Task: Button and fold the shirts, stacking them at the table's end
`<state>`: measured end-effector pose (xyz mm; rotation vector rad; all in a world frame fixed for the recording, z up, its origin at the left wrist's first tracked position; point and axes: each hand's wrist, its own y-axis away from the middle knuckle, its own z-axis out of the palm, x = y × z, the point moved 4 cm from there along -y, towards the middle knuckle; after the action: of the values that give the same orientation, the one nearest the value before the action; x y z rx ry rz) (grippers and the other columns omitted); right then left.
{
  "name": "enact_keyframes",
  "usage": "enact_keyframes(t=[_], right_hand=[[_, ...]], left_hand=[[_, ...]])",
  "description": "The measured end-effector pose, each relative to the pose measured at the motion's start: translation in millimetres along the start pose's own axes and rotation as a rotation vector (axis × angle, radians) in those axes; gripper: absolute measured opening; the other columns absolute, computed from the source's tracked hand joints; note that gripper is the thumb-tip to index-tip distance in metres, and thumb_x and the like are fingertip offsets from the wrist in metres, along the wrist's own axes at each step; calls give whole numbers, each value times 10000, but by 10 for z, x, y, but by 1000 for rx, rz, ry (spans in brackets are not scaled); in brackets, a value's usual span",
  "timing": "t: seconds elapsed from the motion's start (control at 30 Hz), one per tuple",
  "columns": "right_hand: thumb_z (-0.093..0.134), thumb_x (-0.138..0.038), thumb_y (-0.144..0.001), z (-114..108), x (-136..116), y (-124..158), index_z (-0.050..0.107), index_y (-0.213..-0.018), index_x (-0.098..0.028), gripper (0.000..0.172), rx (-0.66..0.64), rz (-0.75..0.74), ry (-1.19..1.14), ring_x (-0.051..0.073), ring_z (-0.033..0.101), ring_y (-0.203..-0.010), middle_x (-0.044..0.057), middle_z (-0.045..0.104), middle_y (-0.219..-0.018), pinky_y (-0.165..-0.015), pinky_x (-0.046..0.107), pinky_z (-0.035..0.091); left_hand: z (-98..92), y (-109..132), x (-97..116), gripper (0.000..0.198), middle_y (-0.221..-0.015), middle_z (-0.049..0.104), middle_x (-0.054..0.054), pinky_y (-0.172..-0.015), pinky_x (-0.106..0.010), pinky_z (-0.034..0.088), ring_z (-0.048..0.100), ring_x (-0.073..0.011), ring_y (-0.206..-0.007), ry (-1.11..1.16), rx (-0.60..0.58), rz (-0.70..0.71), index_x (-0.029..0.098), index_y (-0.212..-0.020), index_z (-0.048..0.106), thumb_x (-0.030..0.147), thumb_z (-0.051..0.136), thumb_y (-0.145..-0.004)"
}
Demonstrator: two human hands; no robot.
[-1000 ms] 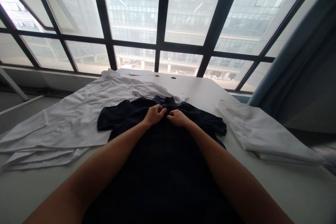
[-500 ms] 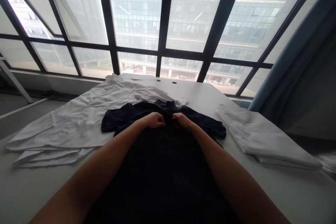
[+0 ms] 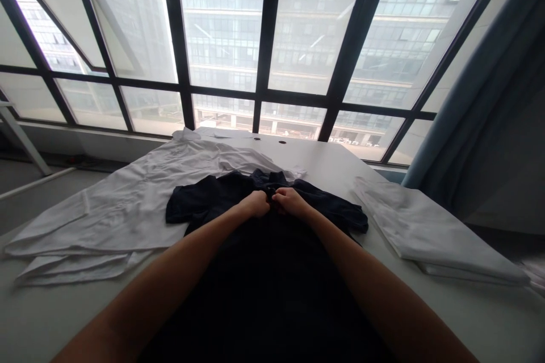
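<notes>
A dark navy short-sleeved shirt [image 3: 200, 195] lies spread on the white table, its collar toward the window and its sleeves out to both sides. Just below the collar, my left hand [image 3: 256, 203] is closed on the front of the shirt. My right hand [image 3: 290, 200] pinches the cloth right beside it, the fingertips almost meeting. A bit of dark fabric stands up between the fingers; whether a button is there is too small and dark to tell. The lower shirt merges with the darkness between my forearms.
White garments [image 3: 128, 198] lie spread on the left of the table, partly under the navy shirt. A folded white cloth [image 3: 430, 227] rests on the right. Beyond the white table [image 3: 323, 159] stand large windows [image 3: 225, 28]; a blue-grey curtain [image 3: 460, 96] hangs at the right.
My hands have come closer together at the shirt's front, and the fingertips now nearly touch. The view has tilted slightly upward.
</notes>
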<state>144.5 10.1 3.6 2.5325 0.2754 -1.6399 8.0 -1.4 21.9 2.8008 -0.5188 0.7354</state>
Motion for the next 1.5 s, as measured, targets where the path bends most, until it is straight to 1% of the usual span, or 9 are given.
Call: enact_keyframes(t=[0.13, 0.23, 0.33, 0.5, 0.8, 1.07, 1.23, 1.37, 1.5], right_hand=[[542, -131, -847, 41, 73, 63, 549, -724, -174, 130, 63, -28, 42, 147, 598, -510, -12, 604, -593, -441, 189, 440], [576, -191, -846, 58, 129, 148, 569, -741, -170, 107, 136, -108, -13, 145, 603, -551, -5, 624, -638, -485, 194, 444], [593, -275, -843, 75, 167, 209, 584, -775, -167, 127, 181, -172, -61, 152, 602, -569, 4, 636, -669, -502, 208, 442], [598, -341, -818, 92, 179, 257, 596, -798, -167, 175, 191, -228, -41, 167, 612, -584, 7, 627, -684, -523, 230, 448], [624, -415, -732, 80, 207, 274, 588, -800, -177, 250, 215, -256, -101, 168, 596, -574, 4, 611, -696, -535, 254, 475], [666, -415, -673, 93, 241, 228, 587, -787, -179, 273, 208, -230, -154, 168, 581, -575, 3, 610, -687, -537, 268, 503], [649, -413, -694, 100, 229, 246, 587, -793, -177, 263, 236, -239, -140, 171, 584, -559, 4, 609, -680, -528, 267, 495], [635, -380, -725, 94, 194, 272, 605, -802, -171, 224, 245, -248, -92, 165, 590, -557, 8, 626, -697, -519, 252, 485], [597, -297, -730, 78, 174, 283, 635, -846, -161, 183, 189, -206, -123, 163, 611, -578, 14, 654, -741, -538, 249, 502]], left_hand=[[86, 9, -88, 257, -521, 567, 8, -398, -189, 351, 497, -86, -380, 364, -40, -125, 111, -712, 643, 191, 505, -914], [110, 62, -136, 257, -493, 533, 36, -366, -173, 286, 457, -63, -347, 574, -12, -117, 117, -697, 606, 180, 503, -925], [123, 115, -159, 253, -497, 539, 40, -363, -165, 276, 463, -57, -353, 681, 0, -78, 121, -676, 587, 172, 520, -915], [147, 137, -162, 227, -496, 544, 51, -354, -149, 258, 456, -43, -349, 680, 47, 5, 125, -671, 586, 184, 572, -889], [151, 180, -147, 122, -485, 546, 64, -363, -147, 279, 468, -49, -348, 692, 87, 26, 113, -777, 626, 139, 560, -876], [167, 167, -187, 111, -510, 572, 52, -382, -147, 309, 483, -51, -362, 712, 88, 40, 105, -814, 653, 164, 577, -871], [165, 168, -185, 114, -514, 590, 44, -388, -155, 332, 495, -60, -367, 705, 69, 23, 111, -807, 638, 187, 593, -880], [162, 180, -167, 125, -504, 579, 49, -384, -148, 335, 496, -56, -365, 678, 46, 13, 114, -807, 623, 178, 571, -901], [166, 184, -157, 134, -492, 551, 63, -382, -146, 334, 490, -53, -364, 663, 50, 27, 115, -817, 614, 178, 548, -915]])
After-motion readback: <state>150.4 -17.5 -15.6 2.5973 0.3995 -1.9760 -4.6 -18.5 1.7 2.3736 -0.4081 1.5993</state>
